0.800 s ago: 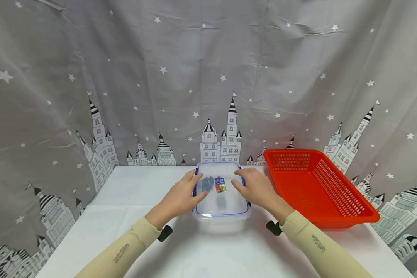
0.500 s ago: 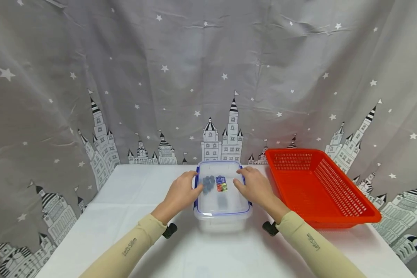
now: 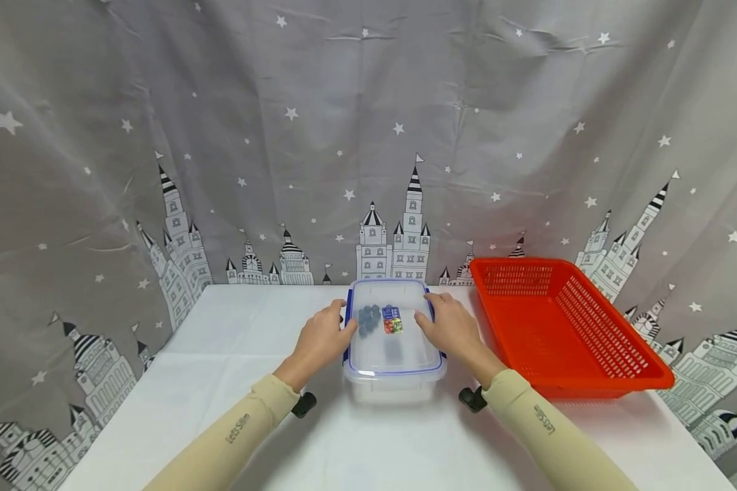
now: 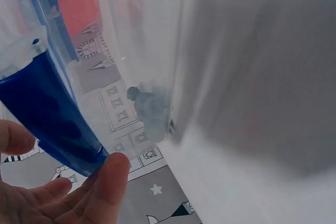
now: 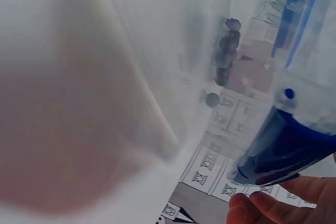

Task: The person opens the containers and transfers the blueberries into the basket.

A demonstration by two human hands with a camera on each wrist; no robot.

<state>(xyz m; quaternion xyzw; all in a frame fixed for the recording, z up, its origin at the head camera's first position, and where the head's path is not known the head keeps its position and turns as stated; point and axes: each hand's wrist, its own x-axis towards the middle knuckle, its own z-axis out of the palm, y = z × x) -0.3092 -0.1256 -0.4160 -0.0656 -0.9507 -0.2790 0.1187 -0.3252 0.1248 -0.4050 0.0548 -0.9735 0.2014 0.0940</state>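
A clear lidded storage box (image 3: 396, 387) stands on the white table, with blue latches along its sides. A bunch of dark grapes (image 3: 368, 320) shows through the lid (image 3: 399, 351). My left hand (image 3: 321, 337) is at the box's left side, its thumb over the lid's edge. In the left wrist view its fingertips touch the lower end of a blue latch (image 4: 50, 111), which slants outward. My right hand (image 3: 454, 331) mirrors it on the right side, thumb over the lid. In the right wrist view its fingers are by another latch (image 5: 286, 150); contact there is unclear.
A red plastic basket (image 3: 577, 341) with perforated walls stands right of the box, close to my right forearm. Behind the table hangs a grey curtain (image 3: 295, 150) printed with stars and castles. A colourful label (image 3: 392, 319) sits on the lid.
My left thumb has drawn back from over the lid toward its left edge. The right hand has barely moved. The box stays in place while the head view tilts slightly.
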